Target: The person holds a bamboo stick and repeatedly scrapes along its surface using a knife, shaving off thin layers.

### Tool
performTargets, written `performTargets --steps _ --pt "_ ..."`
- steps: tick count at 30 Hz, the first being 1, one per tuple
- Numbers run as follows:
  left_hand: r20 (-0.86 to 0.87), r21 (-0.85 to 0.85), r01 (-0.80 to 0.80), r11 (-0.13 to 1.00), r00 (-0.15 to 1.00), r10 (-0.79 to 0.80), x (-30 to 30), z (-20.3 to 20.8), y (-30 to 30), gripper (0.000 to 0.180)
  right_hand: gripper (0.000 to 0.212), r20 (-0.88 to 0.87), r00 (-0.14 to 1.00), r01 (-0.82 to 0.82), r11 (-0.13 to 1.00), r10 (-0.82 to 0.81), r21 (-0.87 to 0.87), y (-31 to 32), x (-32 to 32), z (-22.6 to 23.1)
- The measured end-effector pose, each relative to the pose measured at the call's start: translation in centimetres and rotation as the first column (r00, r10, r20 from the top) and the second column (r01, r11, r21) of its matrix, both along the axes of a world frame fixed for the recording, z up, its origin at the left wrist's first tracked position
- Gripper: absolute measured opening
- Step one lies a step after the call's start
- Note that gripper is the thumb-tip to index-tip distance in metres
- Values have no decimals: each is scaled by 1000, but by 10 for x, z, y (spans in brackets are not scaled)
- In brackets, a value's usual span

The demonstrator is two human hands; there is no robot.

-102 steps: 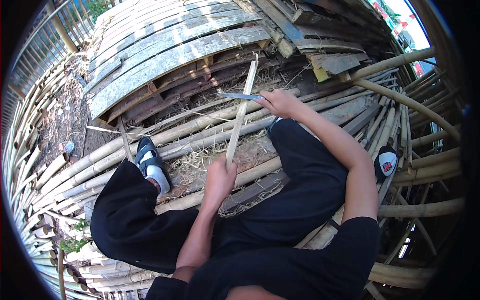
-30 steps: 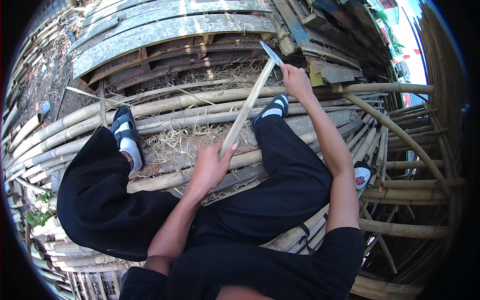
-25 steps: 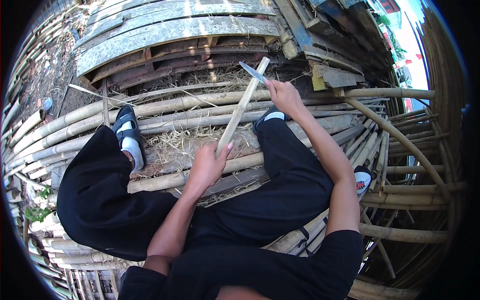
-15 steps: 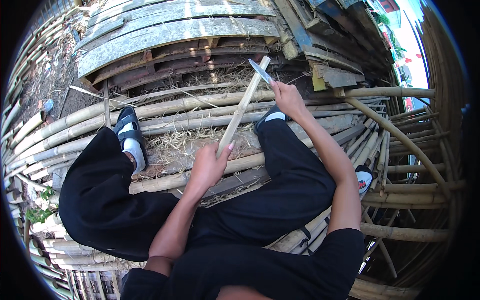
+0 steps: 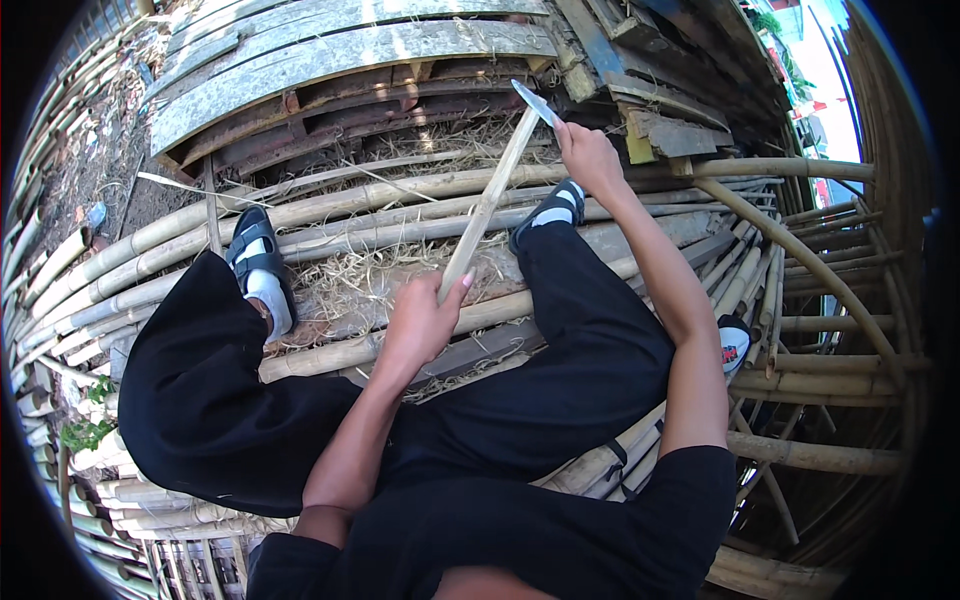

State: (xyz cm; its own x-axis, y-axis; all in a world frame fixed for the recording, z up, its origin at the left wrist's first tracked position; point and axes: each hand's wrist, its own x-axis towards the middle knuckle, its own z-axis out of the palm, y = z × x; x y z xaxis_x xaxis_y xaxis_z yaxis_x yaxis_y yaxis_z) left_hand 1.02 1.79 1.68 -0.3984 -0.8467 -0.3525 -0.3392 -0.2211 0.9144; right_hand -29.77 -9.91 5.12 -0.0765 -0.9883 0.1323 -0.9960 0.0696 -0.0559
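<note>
Strip point(image 5: 490, 205) this side of pallet point(image 5: 350, 62), long axis slanting toward its right corner. Left hand point(image 5: 420, 318) grips end away from pallet — right hand point(image 5: 592, 162), nearer pallet, grips knife point(image 5: 535, 101) at strip's other end.

Left hand point(image 5: 420, 318): is curled tightly, thumb point(image 5: 461, 287) extended
Right hand point(image 5: 591, 160): is clenched farther forward
Right arm point(image 5: 672, 275): is outstretched

I see on my feed that the right hand point(image 5: 592, 162) has carried the knife point(image 5: 537, 103) along the pale strip point(image 5: 490, 205), from just short of its tip half a second ago out to the end farthest from the grip of the left hand point(image 5: 420, 318). Past that grip, the strip leans further right than at first, its frayed tip curl gone
</note>
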Motion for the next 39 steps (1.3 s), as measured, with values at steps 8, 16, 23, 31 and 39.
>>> performTargets --steps 8,16,23,31,39 --pt "23 -27 -16 1000 1000 17 0 -7 0 44 45 -4 1000 11 999 -11 44 3 7 -1" --pt "45 -58 -39 998 998 41 1 -8 1 45 45 -4 999 48 997 -47 57 8 14 0" --pt "71 -203 -59 977 995 74 -4 -14 1 43 46 40 999 33 998 -35 62 10 14 -6" --pt "95 -177 -47 983 993 65 0 -7 3 41 47 -36 998 55 997 -53 61 10 7 -8" --pt "69 -159 -72 985 994 84 -3 -9 4 38 49 -16 999 49 993 -48 107 8 21 -4"
